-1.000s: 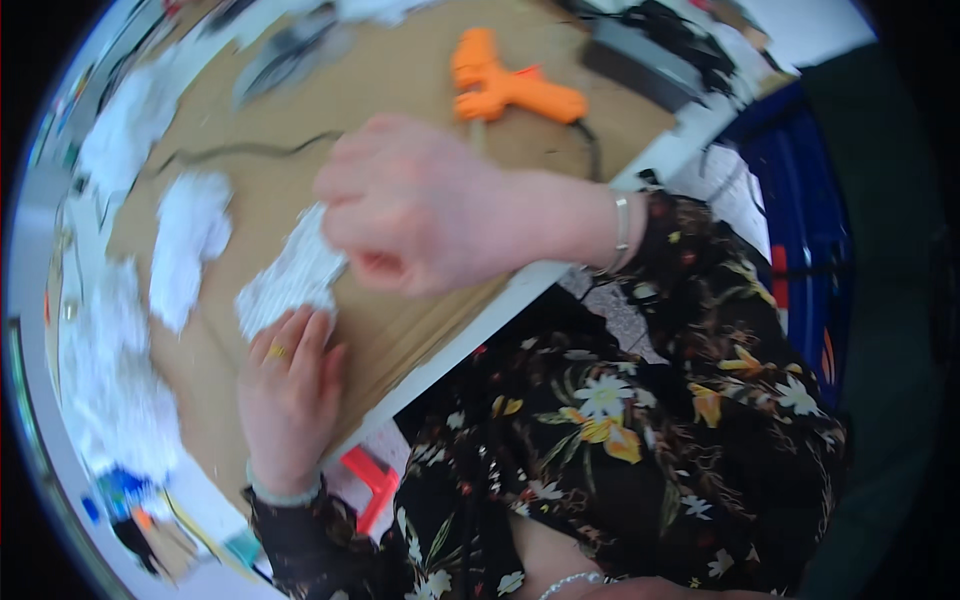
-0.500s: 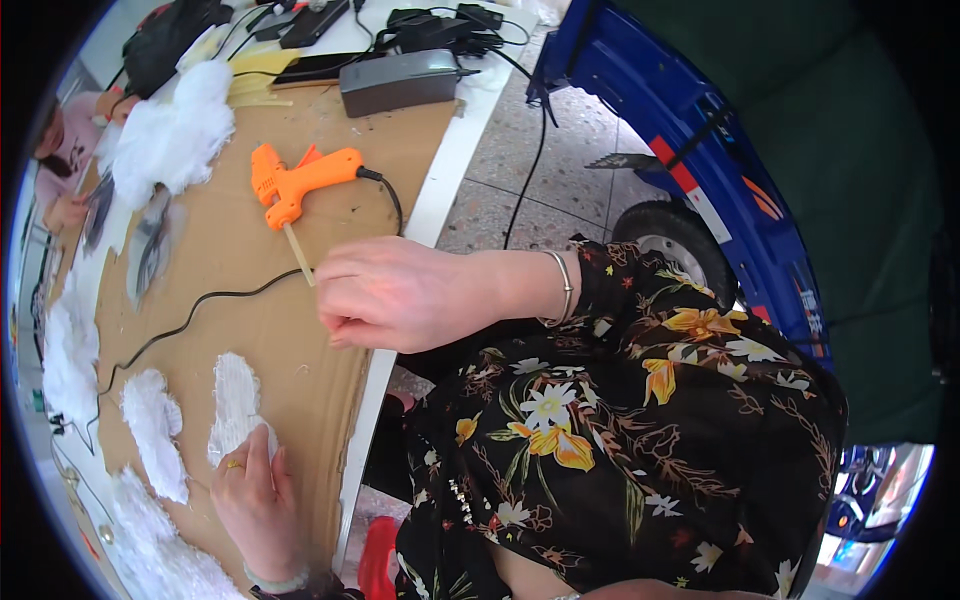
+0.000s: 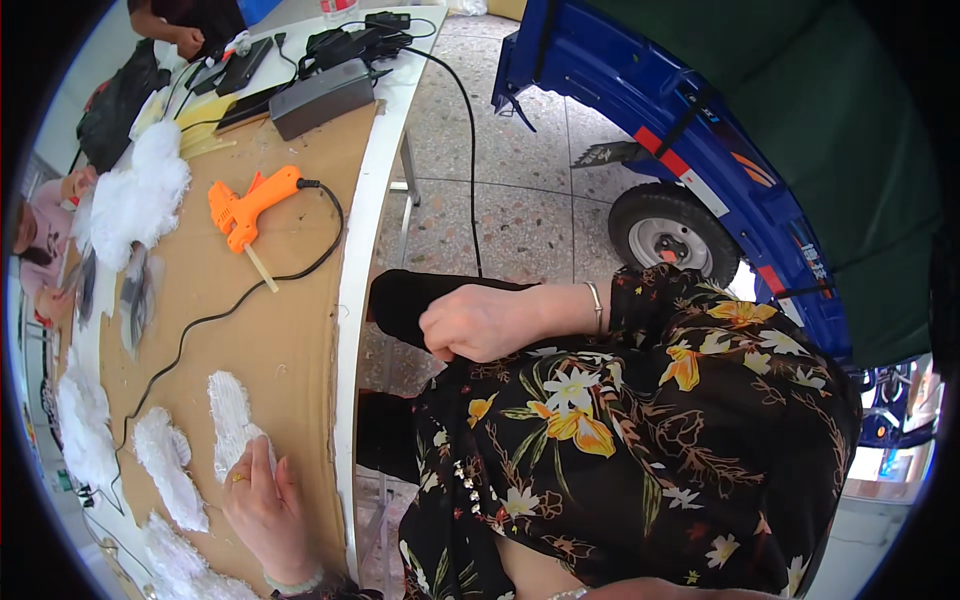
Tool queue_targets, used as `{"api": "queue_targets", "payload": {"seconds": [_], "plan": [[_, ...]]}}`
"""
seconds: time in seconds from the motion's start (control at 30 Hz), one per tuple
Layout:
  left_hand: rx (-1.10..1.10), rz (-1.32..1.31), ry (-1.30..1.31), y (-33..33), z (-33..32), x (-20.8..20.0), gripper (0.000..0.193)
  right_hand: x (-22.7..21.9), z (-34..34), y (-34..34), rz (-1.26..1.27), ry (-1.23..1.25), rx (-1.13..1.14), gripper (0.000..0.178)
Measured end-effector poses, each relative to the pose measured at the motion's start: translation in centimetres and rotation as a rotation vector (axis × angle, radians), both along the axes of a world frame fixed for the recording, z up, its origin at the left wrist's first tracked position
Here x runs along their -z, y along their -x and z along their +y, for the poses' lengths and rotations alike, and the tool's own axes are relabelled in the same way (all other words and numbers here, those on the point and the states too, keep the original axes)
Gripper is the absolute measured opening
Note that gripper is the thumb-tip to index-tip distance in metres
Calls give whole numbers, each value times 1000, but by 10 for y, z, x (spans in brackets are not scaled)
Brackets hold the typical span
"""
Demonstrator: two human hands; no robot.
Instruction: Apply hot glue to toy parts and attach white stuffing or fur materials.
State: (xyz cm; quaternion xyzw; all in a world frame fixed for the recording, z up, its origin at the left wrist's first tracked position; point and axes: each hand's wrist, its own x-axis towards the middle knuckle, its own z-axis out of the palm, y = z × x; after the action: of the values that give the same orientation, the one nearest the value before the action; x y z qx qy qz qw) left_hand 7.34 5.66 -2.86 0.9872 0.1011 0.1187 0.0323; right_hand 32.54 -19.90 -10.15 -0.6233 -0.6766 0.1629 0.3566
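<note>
My left hand (image 3: 268, 520), with a ring and a beaded bracelet, has its fingertips closed on the lower end of a white textured strip (image 3: 230, 405) lying on the cardboard (image 3: 290, 380). The fingers cover that end. Away from the table edge, above my dark-clad leg, my right hand (image 3: 475, 322) is curled with its back upward. Its palm is hidden, so I cannot make out anything in it. An orange glue gun (image 3: 250, 207) rests on the cardboard, a glue stick (image 3: 262, 269) projecting from it. A second white strip (image 3: 170, 470) lies left of my left hand.
White fluffy pieces (image 3: 140, 195) line the table's far side. A black power adapter (image 3: 320, 100) and cables stand at the far end. The glue gun's black cord (image 3: 185, 335) crosses the cardboard. Other people (image 3: 52, 230) are beyond. A blue vehicle (image 3: 640, 110) stands right.
My right hand has moved right, off the cardboard's edge and over my leg. My left hand stays on the white strip. The whole view has shifted somewhat.
</note>
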Motion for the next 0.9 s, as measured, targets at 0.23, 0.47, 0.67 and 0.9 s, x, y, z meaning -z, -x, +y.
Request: {"api": "queue_targets", "payload": {"seconds": [0.23, 0.47, 0.67, 0.9], "plan": [[-38, -30, 0, -6, 1, 16, 33, 34, -24, -1, -54, 20, 104, 8], [5, -93, -41, -11, 6, 26, 28, 45, -43, -5, -76, 13, 222, 9], [-3, -102, -56, -6, -1, 28, 28, 47, -57, -5, -132, 81, 289, 23], [7, -102, -47, -2, -10, 32, 27, 68, -85, -13, -266, 304, 546, 21]]}}
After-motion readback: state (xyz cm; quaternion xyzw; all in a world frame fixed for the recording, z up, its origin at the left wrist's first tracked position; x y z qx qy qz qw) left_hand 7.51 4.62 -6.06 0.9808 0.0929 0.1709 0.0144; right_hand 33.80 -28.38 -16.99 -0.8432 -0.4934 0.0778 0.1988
